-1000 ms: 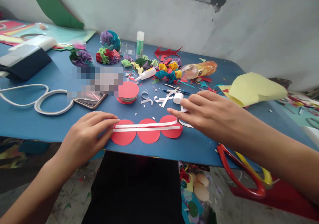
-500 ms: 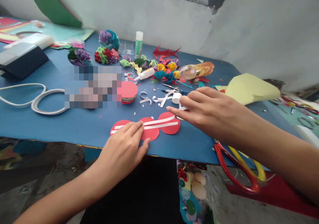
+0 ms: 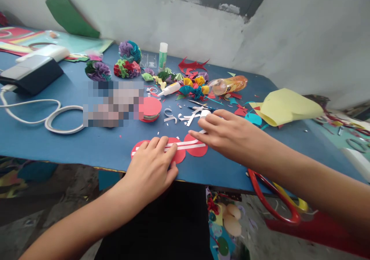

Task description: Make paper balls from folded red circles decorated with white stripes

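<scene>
Three red paper circles (image 3: 199, 151) lie in a row near the table's front edge, crossed by two long strips of white tape (image 3: 185, 147). My left hand (image 3: 154, 167) lies with fingers spread over the left and middle circles, pressing on the strips. In my right hand (image 3: 231, 134) is a small roll of white tape (image 3: 205, 113), pinched between the fingers above the right circle. The upper strip bends up from that circle toward the right hand. A stack of red paper circles (image 3: 150, 106) stands just behind, partly covered by a pixelated patch.
White tape scraps (image 3: 193, 117) and a pen (image 3: 202, 108) lie behind the circles. Farther back are a glue bottle (image 3: 170, 88), glue stick (image 3: 163, 57), paper flowers (image 3: 127, 68) and orange bottle (image 3: 231, 84). Red-handled scissors (image 3: 271, 202) overhang the front edge; a charger (image 3: 31, 75) sits left.
My left hand has slid right along the strips, its fingers now more spread. Near the right circle, the upper strip now lifts toward my right hand. The view has shifted slightly.
</scene>
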`<control>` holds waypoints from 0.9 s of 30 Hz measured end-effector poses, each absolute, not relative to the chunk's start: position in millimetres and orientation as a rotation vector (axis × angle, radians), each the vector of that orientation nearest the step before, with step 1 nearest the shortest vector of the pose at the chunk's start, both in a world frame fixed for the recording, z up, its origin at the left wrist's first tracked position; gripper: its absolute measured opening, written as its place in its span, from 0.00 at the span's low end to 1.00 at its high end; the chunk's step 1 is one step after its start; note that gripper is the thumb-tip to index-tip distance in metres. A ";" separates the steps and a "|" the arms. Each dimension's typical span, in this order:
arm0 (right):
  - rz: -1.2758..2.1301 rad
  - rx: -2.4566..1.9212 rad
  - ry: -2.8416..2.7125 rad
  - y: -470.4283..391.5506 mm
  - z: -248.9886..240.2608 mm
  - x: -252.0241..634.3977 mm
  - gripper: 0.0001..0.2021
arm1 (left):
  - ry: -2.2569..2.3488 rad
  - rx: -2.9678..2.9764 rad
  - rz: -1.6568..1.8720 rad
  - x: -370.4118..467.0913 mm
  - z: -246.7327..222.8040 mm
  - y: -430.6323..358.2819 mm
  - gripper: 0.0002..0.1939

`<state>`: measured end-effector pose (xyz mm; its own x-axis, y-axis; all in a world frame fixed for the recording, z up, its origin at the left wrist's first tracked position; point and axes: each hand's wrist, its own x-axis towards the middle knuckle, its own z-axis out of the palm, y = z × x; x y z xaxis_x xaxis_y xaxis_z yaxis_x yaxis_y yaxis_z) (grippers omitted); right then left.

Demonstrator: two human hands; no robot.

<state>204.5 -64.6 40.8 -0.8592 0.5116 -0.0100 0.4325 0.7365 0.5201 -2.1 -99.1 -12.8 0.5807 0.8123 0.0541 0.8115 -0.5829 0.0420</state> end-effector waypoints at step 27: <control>0.253 1.181 2.898 -59.2 23.1 250.4 0.23 | 1.101 2.779 0.088 11.2 -7.8 -80.1 0.28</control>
